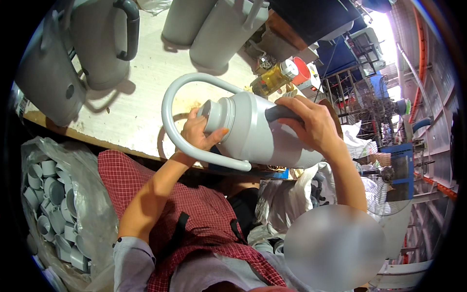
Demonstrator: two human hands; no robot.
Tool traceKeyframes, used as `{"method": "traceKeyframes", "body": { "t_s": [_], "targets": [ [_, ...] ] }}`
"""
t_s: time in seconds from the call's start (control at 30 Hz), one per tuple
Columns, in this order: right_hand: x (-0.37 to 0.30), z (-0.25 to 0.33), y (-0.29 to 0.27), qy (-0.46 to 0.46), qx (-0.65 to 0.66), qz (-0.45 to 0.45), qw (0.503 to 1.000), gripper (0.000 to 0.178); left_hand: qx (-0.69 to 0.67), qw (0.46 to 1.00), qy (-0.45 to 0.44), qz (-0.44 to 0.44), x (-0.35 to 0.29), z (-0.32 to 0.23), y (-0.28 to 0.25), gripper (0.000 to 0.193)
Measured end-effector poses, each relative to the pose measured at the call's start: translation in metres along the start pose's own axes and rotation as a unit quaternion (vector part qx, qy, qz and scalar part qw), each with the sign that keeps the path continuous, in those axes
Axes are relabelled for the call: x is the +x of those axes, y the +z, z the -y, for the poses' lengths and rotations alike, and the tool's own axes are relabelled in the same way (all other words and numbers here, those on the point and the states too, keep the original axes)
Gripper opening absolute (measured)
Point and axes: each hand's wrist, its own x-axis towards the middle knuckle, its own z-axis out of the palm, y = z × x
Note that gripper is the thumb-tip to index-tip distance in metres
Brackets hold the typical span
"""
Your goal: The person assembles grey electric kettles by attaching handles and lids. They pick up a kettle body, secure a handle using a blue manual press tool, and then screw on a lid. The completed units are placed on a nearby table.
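Held jug (265,131) over front edge of table (141,129), L hand (197,134) at its neck end, R hand (314,121) on its handle (279,113). On table: 2 jugs (99,53) well L of it, 2 more jugs (226,39) bhd it, btl (267,82) just bhd its R half. Below, front-L: bag (97,214) w/ cups (55,193) in; front-R: sack (287,194).

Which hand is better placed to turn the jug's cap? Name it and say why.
Probably the left hand: it grips the grey cap, while the right hand is on the dark handle of the jug.
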Motion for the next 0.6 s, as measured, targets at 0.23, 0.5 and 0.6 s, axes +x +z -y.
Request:
{"method": "traceKeyframes", "body": {
  "t_s": [0.23, 0.5, 0.6],
  "targets": [
    [0.005, 0.003, -0.002, -0.018, 0.003, -0.011, 1.000, 0.032, 0.004, 0.999, -0.015, -0.043, -0.003, 0.003, 0.005, 0.049],
    [0.009, -0.008, -0.001, -0.054, -0.111, -0.049, 0.991, 0.049, -0.143, 0.944, -0.277, -0.105, 0.010, -0.021, 0.005, 0.046],
    [0.041, -0.012, -0.005, -0.157, -0.113, -0.123, 0.973, 0.041, -0.121, 0.947, -0.258, -0.149, 0.014, -0.027, -0.018, 0.048]
  ]
}}
